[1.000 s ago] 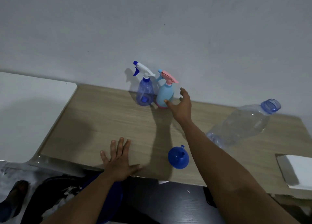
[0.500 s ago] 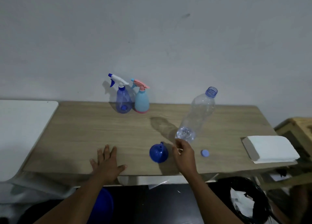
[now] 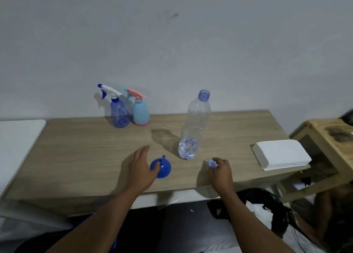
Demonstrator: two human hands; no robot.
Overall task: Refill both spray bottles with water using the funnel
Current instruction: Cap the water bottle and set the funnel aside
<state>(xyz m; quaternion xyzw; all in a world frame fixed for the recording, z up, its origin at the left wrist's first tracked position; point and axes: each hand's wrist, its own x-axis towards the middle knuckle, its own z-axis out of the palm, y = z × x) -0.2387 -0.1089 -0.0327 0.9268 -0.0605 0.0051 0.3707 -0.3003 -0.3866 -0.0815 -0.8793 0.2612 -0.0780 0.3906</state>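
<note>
Two spray bottles stand side by side at the wall: a translucent blue one [image 3: 119,112] with a white trigger and a light blue one [image 3: 141,112] with a pink trigger. A clear water bottle [image 3: 194,126] stands upright and uncapped on the wooden table [image 3: 76,157], with a little water at its bottom. The blue funnel [image 3: 162,167] lies on its side near the front edge. My left hand [image 3: 141,168] is open beside it, thumb resting on the funnel's left side. My right hand [image 3: 221,171] pinches the small blue bottle cap [image 3: 211,163] on the table.
A white folded stack [image 3: 280,154] lies at the table's right end. A wooden stool [image 3: 324,132] stands further right. A white surface [image 3: 17,138] adjoins the table on the left. A black bin [image 3: 257,207] with a bag sits below the front edge.
My left hand moved right from the table's front edge to the funnel. My right hand shifted right from the water bottle's base to the cap.
</note>
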